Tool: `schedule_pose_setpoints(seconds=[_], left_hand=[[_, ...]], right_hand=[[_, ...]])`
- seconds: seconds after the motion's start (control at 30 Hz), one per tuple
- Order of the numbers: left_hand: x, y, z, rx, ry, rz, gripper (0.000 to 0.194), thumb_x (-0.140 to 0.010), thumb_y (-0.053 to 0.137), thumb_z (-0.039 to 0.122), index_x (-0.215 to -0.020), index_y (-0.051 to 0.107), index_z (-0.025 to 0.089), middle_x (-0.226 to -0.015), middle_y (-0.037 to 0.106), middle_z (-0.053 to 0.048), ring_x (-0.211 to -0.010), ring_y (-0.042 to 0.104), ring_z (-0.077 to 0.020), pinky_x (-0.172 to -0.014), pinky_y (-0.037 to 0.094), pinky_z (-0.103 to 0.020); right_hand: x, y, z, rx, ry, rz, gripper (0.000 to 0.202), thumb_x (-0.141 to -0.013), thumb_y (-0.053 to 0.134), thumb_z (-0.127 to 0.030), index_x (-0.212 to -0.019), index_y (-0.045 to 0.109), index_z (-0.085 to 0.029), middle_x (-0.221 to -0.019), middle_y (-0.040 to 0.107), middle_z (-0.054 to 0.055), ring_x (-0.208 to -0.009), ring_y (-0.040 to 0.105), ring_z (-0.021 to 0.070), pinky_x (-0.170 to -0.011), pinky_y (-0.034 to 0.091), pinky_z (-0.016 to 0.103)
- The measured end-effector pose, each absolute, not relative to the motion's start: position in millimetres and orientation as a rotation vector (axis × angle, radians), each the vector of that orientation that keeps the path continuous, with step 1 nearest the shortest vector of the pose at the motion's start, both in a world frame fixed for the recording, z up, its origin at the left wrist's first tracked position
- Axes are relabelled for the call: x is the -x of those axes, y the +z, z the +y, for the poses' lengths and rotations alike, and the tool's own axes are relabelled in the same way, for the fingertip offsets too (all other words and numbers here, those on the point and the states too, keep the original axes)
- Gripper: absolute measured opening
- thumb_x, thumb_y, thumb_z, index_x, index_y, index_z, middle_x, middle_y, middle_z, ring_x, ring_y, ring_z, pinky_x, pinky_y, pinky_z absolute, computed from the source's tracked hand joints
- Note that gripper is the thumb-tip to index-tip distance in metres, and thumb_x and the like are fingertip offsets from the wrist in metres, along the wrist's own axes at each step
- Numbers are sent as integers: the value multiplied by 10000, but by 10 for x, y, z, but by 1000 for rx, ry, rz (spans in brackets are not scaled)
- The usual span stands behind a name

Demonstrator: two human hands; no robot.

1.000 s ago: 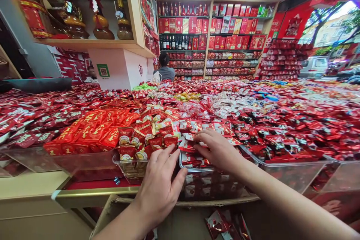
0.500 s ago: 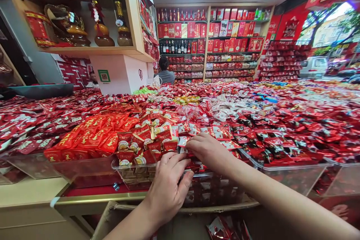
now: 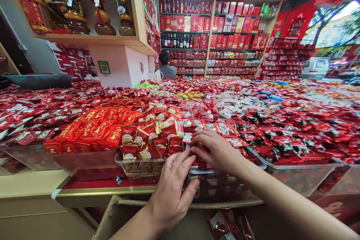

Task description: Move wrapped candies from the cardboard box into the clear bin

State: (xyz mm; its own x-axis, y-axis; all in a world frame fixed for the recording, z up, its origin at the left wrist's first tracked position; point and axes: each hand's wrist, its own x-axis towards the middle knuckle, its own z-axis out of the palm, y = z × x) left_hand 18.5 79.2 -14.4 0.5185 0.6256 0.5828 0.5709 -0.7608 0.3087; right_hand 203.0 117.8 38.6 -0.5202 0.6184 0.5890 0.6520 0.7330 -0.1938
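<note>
Far beyond the hands, the shelves (image 3: 211,26) span the back wall, and ahead to their left hangs a cabinet (image 3: 135,3). The carton (image 3: 108,212) sits open below both hands. Ahead of the left hand, a person (image 3: 167,70) is near the shelves. Directly beneath the right hand is a clear tub (image 3: 222,185) of red-and-white packets (image 3: 225,129); a second tub (image 3: 140,174), just left of the left hand, holds durian packs (image 3: 152,152). The left hand (image 3: 174,189) is palm down and half open before the tubs, thumb spread from its bent fingers, gripping nothing. The right hand (image 3: 215,150) curls over the red-and-white packets, its fingertips near the left's; whether it grips one cannot be told. Loose packets (image 3: 230,227) lie in the carton below the right hand. A small blue scrap (image 3: 118,180) lies left of the left hand.
</note>
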Motion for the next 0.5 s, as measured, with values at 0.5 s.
schedule_pose_setpoints(seconds=[0.5], left_hand=[[-131, -86, 697, -2401, 1429, 888, 258, -820, 450, 53, -1017, 524, 201, -1004, 545, -67, -951, 526, -186, -819, 474, -340]], right_hand=[[-1716, -580, 394, 520, -337, -2820, 158, -766, 624, -163, -615, 584, -186, -507, 581, -8, -423, 493, 113, -384, 379, 238]])
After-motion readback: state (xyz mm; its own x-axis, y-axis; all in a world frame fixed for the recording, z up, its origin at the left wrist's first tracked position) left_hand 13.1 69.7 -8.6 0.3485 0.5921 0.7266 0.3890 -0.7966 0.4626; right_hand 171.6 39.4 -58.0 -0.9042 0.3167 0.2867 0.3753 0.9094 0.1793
